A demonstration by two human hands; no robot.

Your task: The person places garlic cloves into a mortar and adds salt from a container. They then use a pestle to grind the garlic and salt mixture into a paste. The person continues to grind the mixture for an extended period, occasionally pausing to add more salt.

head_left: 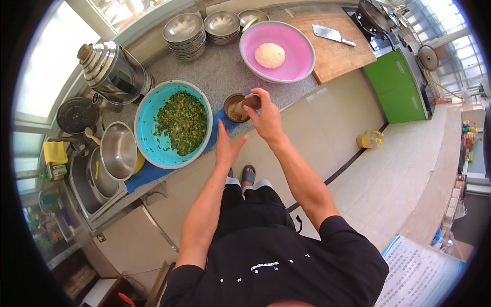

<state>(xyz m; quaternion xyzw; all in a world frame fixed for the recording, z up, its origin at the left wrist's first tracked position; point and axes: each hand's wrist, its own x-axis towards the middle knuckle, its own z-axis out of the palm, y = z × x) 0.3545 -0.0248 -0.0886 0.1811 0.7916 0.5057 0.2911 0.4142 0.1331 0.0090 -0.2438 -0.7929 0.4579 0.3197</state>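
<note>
My right hand (264, 118) is closed around a brown wooden pestle (250, 102), its end inside a small brown mortar (227, 113) that holds some pale, crushed stuff. Just below the mortar is my left hand (228, 147), fingers stretched out and thumb apart; whether its fingertips touch the mortar I cannot tell. The mortar sits on a blue cloth (148, 175) along the counter's front edge. To the left of it stands a wide turquoise basin (148, 110) with chopped green filling (180, 123). Behind, a pink basin (296, 46) holds a round lump of dough (269, 55).
A cleaver (327, 34) lies on a wooden cutting board (332, 59) beside the stove (381, 43). Stacked metal bowls (183, 28) line the back. At left are a large metal pot (120, 77), a steel bowl (118, 151) and the sink (88, 189). A yellow container (364, 140) stands on the floor.
</note>
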